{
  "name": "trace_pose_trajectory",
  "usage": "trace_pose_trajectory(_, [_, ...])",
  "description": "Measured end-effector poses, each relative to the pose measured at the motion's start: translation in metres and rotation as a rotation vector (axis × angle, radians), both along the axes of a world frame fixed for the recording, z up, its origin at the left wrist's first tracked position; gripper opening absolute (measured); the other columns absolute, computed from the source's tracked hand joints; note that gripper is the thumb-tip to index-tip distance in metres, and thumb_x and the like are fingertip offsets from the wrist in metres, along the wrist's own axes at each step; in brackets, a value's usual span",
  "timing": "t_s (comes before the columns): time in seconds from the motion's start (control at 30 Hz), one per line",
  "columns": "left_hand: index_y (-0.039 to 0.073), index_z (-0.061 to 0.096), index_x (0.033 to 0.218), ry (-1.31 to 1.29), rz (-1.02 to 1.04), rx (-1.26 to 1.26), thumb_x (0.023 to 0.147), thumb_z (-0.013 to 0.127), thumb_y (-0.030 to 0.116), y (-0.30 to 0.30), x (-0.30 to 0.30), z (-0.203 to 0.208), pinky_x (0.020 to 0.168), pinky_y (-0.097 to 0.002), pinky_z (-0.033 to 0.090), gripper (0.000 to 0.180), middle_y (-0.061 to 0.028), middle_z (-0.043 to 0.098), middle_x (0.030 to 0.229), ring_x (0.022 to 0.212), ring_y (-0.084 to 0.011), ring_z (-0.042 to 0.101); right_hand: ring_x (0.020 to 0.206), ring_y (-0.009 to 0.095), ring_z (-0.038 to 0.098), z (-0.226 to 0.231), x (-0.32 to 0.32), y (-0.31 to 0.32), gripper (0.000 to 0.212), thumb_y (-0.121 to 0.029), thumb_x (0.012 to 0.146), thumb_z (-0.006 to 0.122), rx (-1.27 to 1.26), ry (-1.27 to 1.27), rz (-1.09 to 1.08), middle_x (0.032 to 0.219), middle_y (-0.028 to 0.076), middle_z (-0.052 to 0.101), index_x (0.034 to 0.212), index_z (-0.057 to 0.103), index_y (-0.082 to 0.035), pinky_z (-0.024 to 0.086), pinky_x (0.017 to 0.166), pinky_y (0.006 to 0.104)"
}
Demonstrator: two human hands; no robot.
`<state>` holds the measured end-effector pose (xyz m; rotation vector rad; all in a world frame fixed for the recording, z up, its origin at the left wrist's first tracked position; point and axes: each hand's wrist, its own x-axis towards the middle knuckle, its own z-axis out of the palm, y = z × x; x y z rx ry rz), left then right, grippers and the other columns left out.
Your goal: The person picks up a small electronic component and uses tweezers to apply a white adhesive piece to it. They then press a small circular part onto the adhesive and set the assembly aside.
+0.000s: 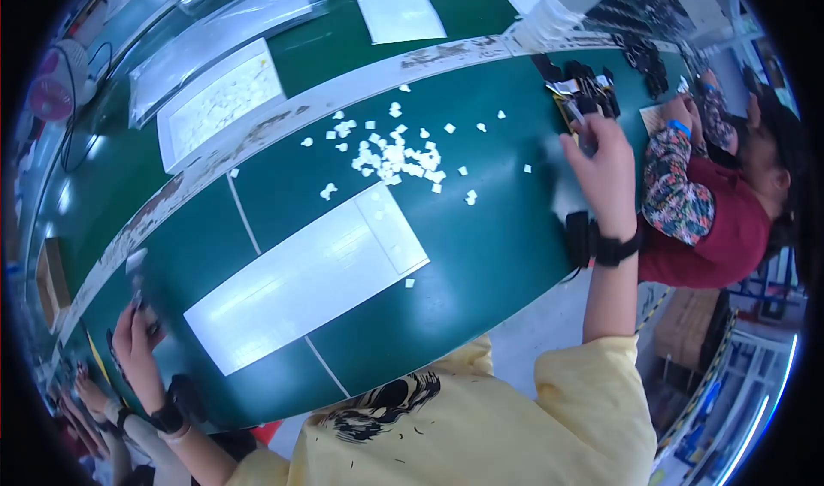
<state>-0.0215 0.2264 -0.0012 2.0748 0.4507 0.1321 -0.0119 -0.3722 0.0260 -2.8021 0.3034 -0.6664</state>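
A small pale flat object (136, 263) sits pinched in the left hand (137, 336) at the near left edge of the green table (481, 254). The right hand (605, 173) reaches far right, fingers spread and holding nothing I can make out, just beside a pile of black parts (588, 91). Small white pieces (396, 158) lie scattered mid-table, above a long white sheet (305, 280).

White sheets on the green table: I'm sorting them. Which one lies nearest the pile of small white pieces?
The long white sheet in front of the person; its far end almost reaches the pile.
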Motion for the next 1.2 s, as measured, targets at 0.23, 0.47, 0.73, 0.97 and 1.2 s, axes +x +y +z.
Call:
trace_pose_trajectory(0.23, [-0.005, 0.053, 0.112, 0.002, 0.025, 0.634, 0.09, 0.05, 0.023, 0.149, -0.061, -0.039, 0.067, -0.0234, 0.042, 0.036, -0.0068, 0.058, 0.085, 0.076, -0.013, 0.053, 0.077, 0.032, 0.057, -0.004, 0.029, -0.026, 0.021, -0.014, 0.068, 0.064, -0.238, 0.216, -0.133, 0.087, 0.012, 0.056, 0.084, 0.054, -0.004, 0.046, 0.064, 0.0393])
trace_pose_trajectory(0.47, [0.001, 0.051, 0.118, -0.114, -0.05, 0.671, 0.089, 0.053, 0.016, -0.006, -0.032, 0.025, 0.08, -0.0263, 0.041, 0.033, -0.0097, 0.052, 0.118, 0.097, -0.0162, 0.053, 0.082, 0.034, 0.057, -0.002, 0.046, -0.021, 0.025, -0.012, 0.072, 0.058, -0.312, 0.193, -0.105, 0.093, 0.012, 0.055, 0.095, 0.051, -0.009, 0.047, 0.066, 0.0421])
trace_pose_trajectory(0.73, [0.002, 0.06, 0.106, -0.052, -0.8, 0.161, 0.079, 0.053, 0.002, -0.206, 0.007, 0.06, 0.077, -0.0289, 0.045, 0.027, -0.0123, 0.06, 0.104, 0.09, -0.0225, 0.058, 0.075, 0.03, 0.057, -0.005, 0.067, -0.024, 0.019, -0.011, 0.07, 0.059, -0.248, 0.107, -0.04, 0.083, 0.012, 0.055, 0.086, 0.055, -0.001, 0.046, 0.065, 0.0355])
trace_pose_trajectory(0.97, [0.004, 0.046, 0.122, 0.648, -0.752, -1.213, 0.096, 0.038, 0.022, -0.289, 0.017, 0.057, 0.08, -0.0267, 0.046, 0.033, -0.0087, 0.058, 0.105, 0.092, -0.0144, 0.056, 0.06, 0.015, 0.05, 0.042, 0.035, 0.099, 0.018, 0.004, 0.066, 0.06, 0.174, -0.073, 0.615, 0.076, 0.006, 0.055, 0.082, 0.055, -0.003, 0.04, 0.053, 0.0227])
trace_pose_trajectory(1.2, [0.002, 0.047, 0.116, 0.627, -0.403, -1.401, 0.094, 0.039, 0.019, -0.286, 0.015, 0.042, 0.088, -0.0313, 0.046, 0.029, -0.0078, 0.055, 0.11, 0.099, -0.0173, 0.057, 0.066, 0.019, 0.053, 0.025, -0.026, 0.145, 0.024, 0.001, 0.068, 0.061, 0.529, 0.108, 0.812, 0.092, 0.011, 0.051, 0.091, 0.06, 0.0, 0.045, 0.054, 0.0259])
